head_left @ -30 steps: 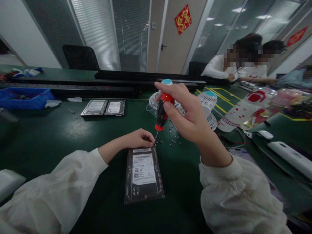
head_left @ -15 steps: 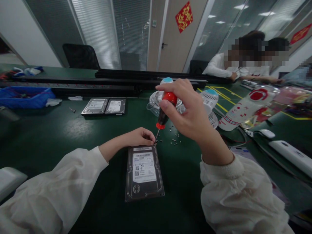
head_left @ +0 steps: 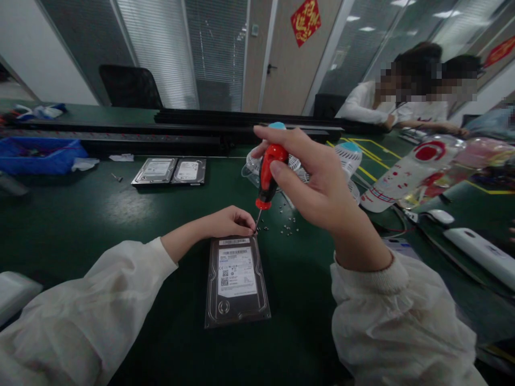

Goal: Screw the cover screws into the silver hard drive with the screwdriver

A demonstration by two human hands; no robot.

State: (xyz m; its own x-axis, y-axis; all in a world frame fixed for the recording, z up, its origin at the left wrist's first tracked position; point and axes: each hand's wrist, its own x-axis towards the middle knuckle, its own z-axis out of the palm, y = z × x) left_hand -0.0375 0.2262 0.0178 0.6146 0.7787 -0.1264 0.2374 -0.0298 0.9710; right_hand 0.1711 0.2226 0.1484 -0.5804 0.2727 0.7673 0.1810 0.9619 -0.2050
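Note:
A hard drive (head_left: 238, 279) lies label up on the dark green table in front of me. My right hand (head_left: 309, 177) holds a red and black screwdriver (head_left: 265, 179) by its handle, nearly upright, its tip at the drive's far right corner. Curled at the far edge of the drive, my left hand (head_left: 231, 221) has its fingers pinched close beside the tip; anything between them is too small to make out. Several tiny screws (head_left: 286, 231) are scattered just beyond that corner.
Two more hard drives (head_left: 169, 171) lie at the back left, near a blue bin (head_left: 40, 155). White fans (head_left: 348, 158) stand behind my right hand. To the right are a white bottle (head_left: 396, 177), a mouse (head_left: 440, 216) and a power strip (head_left: 483, 254). Two people sit at the far right.
The right hand has shifted its grip on the screwdriver, with the thumb and fingers turned around the handle. The tip stays at the same corner. My left hand has hardly moved.

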